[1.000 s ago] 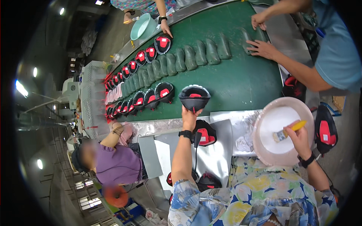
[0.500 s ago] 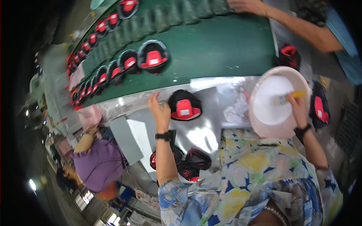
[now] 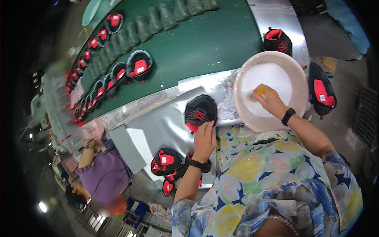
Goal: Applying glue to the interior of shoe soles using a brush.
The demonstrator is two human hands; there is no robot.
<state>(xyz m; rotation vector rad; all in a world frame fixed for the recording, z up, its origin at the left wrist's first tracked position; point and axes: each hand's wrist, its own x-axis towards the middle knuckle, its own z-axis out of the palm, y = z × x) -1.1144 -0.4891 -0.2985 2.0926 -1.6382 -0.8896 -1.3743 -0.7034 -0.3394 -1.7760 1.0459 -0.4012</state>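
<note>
A black shoe upper with red laces (image 3: pixel 200 111) lies on the grey metal sheet in front of me, its laced side facing up. My left hand (image 3: pixel 205 141) has its fingertips closed on the upper's near edge. My right hand (image 3: pixel 271 102) grips a brush by its yellow handle (image 3: pixel 261 90) over the pale pink basin (image 3: pixel 243 112). White liquid (image 3: pixel 276 79) fills the basin's bottom, and the brush's bristles reach down to it, partly hidden by the hand. Several more black and red uppers (image 3: pixel 166 160) lie in a pile beside my left forearm.
Rows of uppers (image 3: pixel 139 68) and dark green shoe lasts (image 3: pixel 143 29) stand on the green conveyor belt (image 3: pixel 205 47). A crumpled white cloth (image 3: pixel 226 107) lies left of the basin. Shoe uppers (image 3: pixel 323 93) sit at its right and behind it. A person in purple (image 3: pixel 103 173) sits at left.
My left hand went from open beside a label-side-up upper to holding a laced-side-up one. The brush moved lower in the basin. Another person's arm left the belt's far side.
</note>
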